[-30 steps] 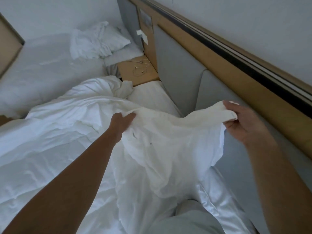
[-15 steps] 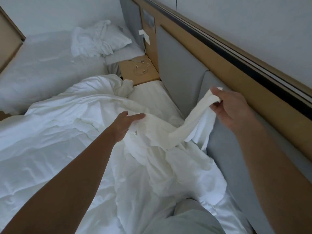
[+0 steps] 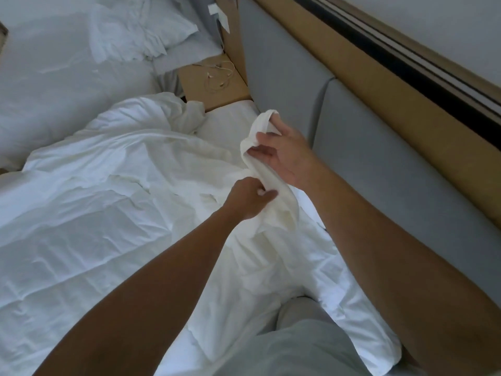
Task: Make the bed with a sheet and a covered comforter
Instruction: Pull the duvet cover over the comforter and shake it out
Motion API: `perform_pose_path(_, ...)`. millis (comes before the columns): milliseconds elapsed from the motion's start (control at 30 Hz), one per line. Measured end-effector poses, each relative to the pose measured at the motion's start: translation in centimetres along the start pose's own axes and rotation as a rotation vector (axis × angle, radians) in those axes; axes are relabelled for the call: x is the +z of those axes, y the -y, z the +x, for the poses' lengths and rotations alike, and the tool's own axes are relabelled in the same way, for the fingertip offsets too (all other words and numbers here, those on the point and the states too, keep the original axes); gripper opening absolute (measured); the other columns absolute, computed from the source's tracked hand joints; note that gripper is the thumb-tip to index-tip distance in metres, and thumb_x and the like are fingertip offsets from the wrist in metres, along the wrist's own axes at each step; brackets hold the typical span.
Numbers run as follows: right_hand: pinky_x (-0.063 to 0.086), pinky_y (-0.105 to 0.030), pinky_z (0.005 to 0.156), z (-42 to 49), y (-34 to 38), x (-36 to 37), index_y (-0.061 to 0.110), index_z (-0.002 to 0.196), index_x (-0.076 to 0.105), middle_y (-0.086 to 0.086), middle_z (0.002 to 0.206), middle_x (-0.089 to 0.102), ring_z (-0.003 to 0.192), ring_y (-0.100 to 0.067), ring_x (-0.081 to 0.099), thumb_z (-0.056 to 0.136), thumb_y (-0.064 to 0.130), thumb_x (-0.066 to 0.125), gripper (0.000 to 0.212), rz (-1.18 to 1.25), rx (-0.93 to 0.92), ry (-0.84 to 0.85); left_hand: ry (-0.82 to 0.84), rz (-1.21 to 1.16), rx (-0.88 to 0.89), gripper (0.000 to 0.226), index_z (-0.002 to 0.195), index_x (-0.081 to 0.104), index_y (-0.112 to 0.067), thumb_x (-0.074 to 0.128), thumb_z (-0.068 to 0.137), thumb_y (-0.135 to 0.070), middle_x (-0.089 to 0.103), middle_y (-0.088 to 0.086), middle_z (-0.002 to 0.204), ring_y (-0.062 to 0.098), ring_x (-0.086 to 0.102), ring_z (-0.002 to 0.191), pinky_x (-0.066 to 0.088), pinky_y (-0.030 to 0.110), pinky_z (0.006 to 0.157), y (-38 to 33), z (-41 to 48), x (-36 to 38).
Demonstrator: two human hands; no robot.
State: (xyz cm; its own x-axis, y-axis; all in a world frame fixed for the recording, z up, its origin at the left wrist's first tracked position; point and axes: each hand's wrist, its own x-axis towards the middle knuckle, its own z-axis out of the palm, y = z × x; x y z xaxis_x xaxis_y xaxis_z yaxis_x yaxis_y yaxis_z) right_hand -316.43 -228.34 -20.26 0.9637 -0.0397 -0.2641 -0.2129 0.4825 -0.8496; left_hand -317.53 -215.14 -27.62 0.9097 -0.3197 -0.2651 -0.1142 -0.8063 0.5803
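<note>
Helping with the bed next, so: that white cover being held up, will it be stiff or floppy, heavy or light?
Probably floppy: the cover sags and bunches between the right hand and left hand. Likely light, since a finger pinch holds its edge up. Its loose wrinkles suggest it won't hold shape.

two hands (image 3: 250,198) (image 3: 283,156), two beds (image 3: 229,119) (image 3: 54,77), one comforter (image 3: 95,213)

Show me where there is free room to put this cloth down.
Free: the smooth sheet strip between the rumpled comforter and the grey headboard; also the far bed, left of its pillows. Crowded: the nightstand, with a cable.
</note>
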Motion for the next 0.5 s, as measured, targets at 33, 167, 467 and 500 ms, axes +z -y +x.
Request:
perform_pose_path(33,0.059,-0.036,0.086,0.2,-0.6,-0.7,0.019,0.135,0.057,-0.005,0.106,0.060,0.099,-0.023,0.066,0.092,0.008,0.068,0.045,-0.248,-0.124,-0.078,-0.070,0.006,-0.020,0.042,0.080,0.064,-0.006,0.061,0.095,-0.044,0.067,0.004,0.078,0.024,0.064,0.078,0.046,0.034,0.068,0.1,0.7,0.1)
perform_pose_path(167,0.035,-0.023,0.053,-1.9,-9.9,-6.1,0.019,0.068,0.045,0.009,0.059,0.041,0.052,-0.013,0.042,0.090,0.031,0.064,0.032,-1.063,-0.635,-0.308,-0.267,0.110,-0.015,0.032,0.077,0.053,-0.015,0.054,0.100,-0.037,0.059,0.003,0.076,0.025,0.054,0.076,0.037,0.029,0.068,1.7,2.4,-1.6)
perform_pose_path(467,0.054,-0.044,0.090,-5.0,-31.4,-14.5,0.030,0.150,0.036,-0.013,0.143,0.044,0.114,-0.034,0.058,0.084,0.038,0.074,0.077,-1.864,0.302,0.448,-0.205,0.363,0.033,0.039,0.067,0.038,-0.020,0.057,0.098,-0.033,0.041,-0.006,0.054,0.030,0.051,0.058,0.039,0.033,0.057,6.2,2.0,-3.8)
perform_pose_path(500,0.057,-0.041,0.081,-4.8,-31.5,-14.7,0.029,0.139,0.053,-0.012,0.125,0.058,0.103,-0.031,0.063,0.082,0.035,0.076,0.062,-1.902,0.230,0.406,-0.205,0.378,0.027,0.037,0.068,0.040,-0.019,0.057,0.098,-0.033,0.042,-0.006,0.054,0.030,0.051,0.057,0.039,0.032,0.057,6.7,1.9,-3.9)
